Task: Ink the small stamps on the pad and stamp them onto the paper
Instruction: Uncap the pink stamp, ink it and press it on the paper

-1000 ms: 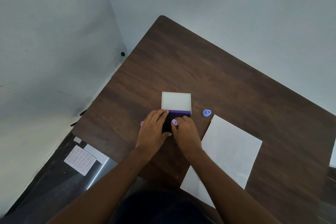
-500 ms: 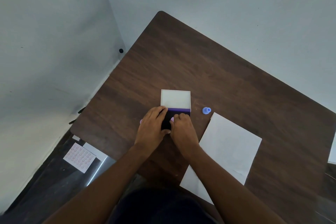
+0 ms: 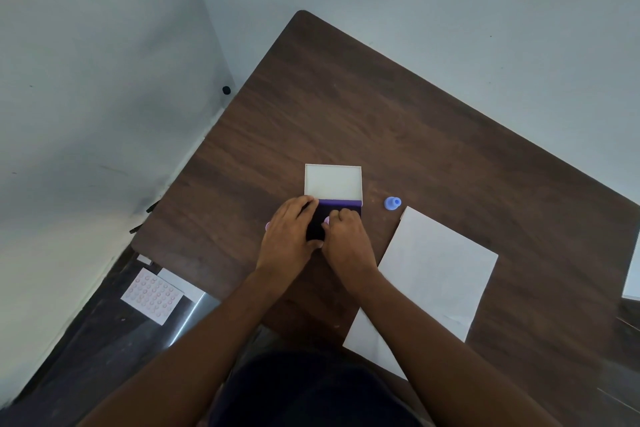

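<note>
- Head view: your right hand [image 3: 348, 242] is curled, fingertips pinching a small pink stamp [image 3: 326, 220] down on the dark ink pad [image 3: 316, 225].
- Your left hand [image 3: 290, 237] lies flat, fingers extended, bracing the pad's left edge; its white lid [image 3: 333, 181] stands open behind.
- No readable writing.
- The paper [image 3: 431, 282] lies right of your wrist, overhanging the tabletop [image 3: 381, 107] near edge; a blue stamp [image 3: 392, 203] stands just beyond its far corner.

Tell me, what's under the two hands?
The dark ink pad shows between them, its white lid open behind. The right hand pinches a small pink stamp on the pad. The left hand covers the pad's edge; a pink bit peeks out beside it.
</note>
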A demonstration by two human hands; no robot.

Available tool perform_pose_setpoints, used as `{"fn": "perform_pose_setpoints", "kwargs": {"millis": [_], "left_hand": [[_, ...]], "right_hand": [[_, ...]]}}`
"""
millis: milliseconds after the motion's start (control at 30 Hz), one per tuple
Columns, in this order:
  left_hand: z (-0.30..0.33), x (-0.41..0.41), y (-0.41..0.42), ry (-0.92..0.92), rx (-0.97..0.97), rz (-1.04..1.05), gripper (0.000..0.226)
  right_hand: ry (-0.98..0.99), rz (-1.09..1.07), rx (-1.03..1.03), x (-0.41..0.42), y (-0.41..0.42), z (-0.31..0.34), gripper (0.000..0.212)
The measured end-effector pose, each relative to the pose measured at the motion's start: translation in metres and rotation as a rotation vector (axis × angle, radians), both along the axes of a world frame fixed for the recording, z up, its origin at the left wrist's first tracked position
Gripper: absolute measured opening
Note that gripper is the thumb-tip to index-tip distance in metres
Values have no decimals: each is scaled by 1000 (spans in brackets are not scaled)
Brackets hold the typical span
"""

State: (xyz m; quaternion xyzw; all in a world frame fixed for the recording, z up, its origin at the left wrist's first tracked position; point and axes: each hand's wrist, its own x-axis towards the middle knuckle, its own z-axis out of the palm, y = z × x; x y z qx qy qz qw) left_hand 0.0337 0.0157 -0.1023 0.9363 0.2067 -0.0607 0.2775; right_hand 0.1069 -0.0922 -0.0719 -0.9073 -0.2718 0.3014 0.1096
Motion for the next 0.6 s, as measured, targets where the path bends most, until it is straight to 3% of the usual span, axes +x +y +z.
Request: {"fn": "perform_pose_setpoints", "kwargs": {"millis": [600], "left_hand": [[4, 2, 0, -7, -19, 7, 78]], "right_hand": [[-58, -13, 54, -4, -3, -5, 39]]}}
